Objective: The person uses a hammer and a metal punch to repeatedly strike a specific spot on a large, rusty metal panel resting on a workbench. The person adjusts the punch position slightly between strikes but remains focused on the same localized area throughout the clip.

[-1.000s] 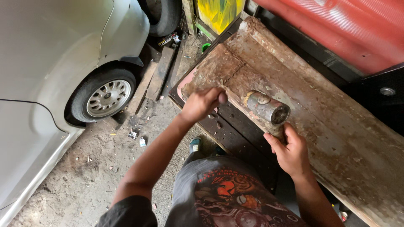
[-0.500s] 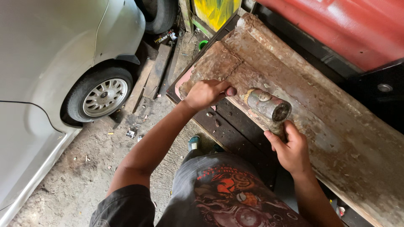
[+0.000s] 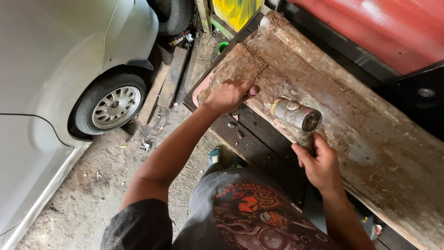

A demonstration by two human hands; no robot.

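Observation:
A long rusty sheet-metal panel [image 3: 351, 115] lies slanted across a dark workbench [image 3: 263, 143]. My right hand [image 3: 319, 164] grips the handle of a heavy hammer whose grey steel head [image 3: 298, 115] rests on the panel near its front edge. My left hand [image 3: 230, 95] presses down on the panel's near left part, fingers curled, thumb pointing toward the hammer head. The handle is mostly hidden inside my fist.
A silver car with an alloy wheel [image 3: 113, 107] stands at the left on a dirt floor. Planks [image 3: 171, 81] lie beside it. A red body panel [image 3: 374, 28] fills the top right, a yellow-green object [image 3: 236, 11] the top middle.
My left hand has slid a little up and to the right along the panel. The hammer head has stayed near the same spot, with my right hand still around the handle.

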